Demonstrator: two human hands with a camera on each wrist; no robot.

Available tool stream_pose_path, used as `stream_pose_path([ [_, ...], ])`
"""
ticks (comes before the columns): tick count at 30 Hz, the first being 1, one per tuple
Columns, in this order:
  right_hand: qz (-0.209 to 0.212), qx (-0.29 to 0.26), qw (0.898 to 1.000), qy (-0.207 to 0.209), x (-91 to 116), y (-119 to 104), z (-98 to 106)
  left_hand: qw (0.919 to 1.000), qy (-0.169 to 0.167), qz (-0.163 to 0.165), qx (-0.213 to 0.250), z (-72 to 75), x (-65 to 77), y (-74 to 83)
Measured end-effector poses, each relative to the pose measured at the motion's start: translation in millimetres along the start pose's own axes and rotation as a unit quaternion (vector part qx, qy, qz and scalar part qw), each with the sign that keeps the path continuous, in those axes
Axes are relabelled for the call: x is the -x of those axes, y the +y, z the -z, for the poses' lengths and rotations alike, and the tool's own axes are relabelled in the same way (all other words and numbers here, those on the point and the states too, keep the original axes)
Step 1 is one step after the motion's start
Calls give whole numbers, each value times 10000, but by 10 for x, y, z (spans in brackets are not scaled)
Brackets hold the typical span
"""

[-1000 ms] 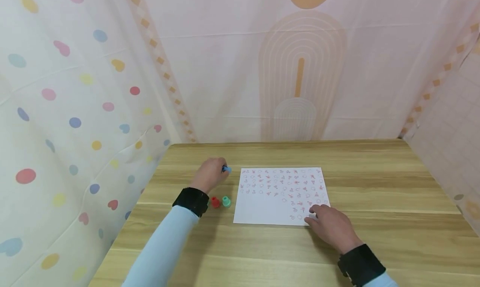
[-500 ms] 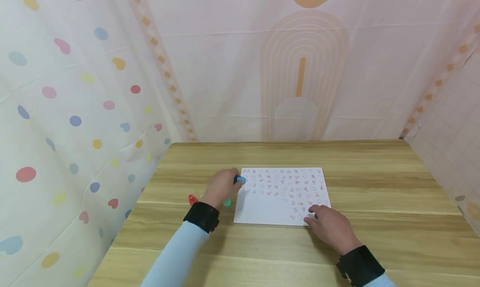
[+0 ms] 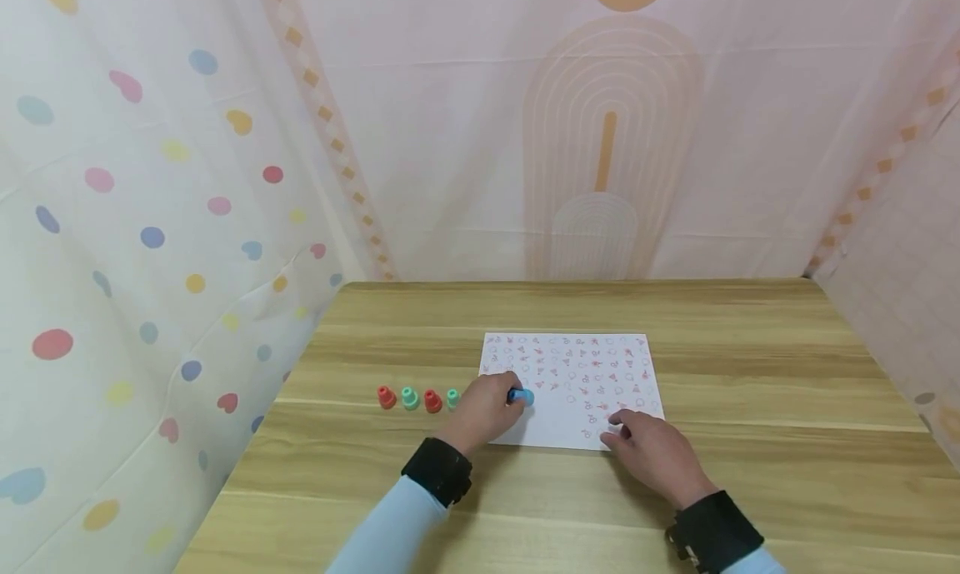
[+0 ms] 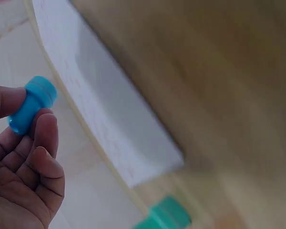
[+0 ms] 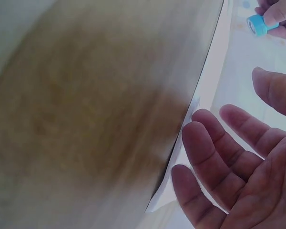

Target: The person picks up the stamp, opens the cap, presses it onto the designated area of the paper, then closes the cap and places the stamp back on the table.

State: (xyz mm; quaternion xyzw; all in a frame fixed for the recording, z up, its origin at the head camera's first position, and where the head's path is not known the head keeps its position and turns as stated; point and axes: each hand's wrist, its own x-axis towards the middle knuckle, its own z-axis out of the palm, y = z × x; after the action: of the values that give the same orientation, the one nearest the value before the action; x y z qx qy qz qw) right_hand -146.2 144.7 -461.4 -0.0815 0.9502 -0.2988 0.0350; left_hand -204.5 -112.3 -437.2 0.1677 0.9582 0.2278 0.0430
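My left hand (image 3: pixel 482 409) pinches a small blue stamp (image 3: pixel 524 396) between thumb and fingers, over the left part of a white paper sheet (image 3: pixel 536 428). In the left wrist view, the stamp (image 4: pixel 26 107) is tilted, its wide end pointing away from the palm. The sheet bears rows of small reddish printed marks, with a blank patch at its lower left. At the sheet's lower right corner is my right hand (image 3: pixel 656 457), fingers loosely bent and holding nothing. The right wrist view shows that palm (image 5: pixel 262 191) with its fingers spread beside the paper's edge.
Left of the sheet stand two red stamps (image 3: pixel 386 396) and two green stamps (image 3: pixel 409 397) in a row, the rightmost partly behind my left hand. The wood-grain table (image 3: pixel 750 374) runs back to a patterned cloth (image 3: pixel 465 157).
My left hand has carried the blue stamp rightward and nearer to me, from beside the paper to over it. The row of red and green stamps has come into view. My right hand has barely moved.
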Motion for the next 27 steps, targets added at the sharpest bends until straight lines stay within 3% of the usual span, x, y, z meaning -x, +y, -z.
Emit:
stream_pose_path([
  [7, -115, -258, 9996, 3, -3, -44, -1, 9979, -9, -224, 613, -163, 30, 163],
  [16, -265, -1121, 9933, 45, -30, -76, -35, 9901, 42, -332, 1361, -330, 77, 333],
  [22, -750, -2213, 9722, -155, -58, -104, -59, 9845, 142, -573, 1653, -383, 96, 409],
  [27, -742, -3075, 9485, -183, -71, -133, -71, 9784, 159, -880, 1861, -400, 112, 463],
])
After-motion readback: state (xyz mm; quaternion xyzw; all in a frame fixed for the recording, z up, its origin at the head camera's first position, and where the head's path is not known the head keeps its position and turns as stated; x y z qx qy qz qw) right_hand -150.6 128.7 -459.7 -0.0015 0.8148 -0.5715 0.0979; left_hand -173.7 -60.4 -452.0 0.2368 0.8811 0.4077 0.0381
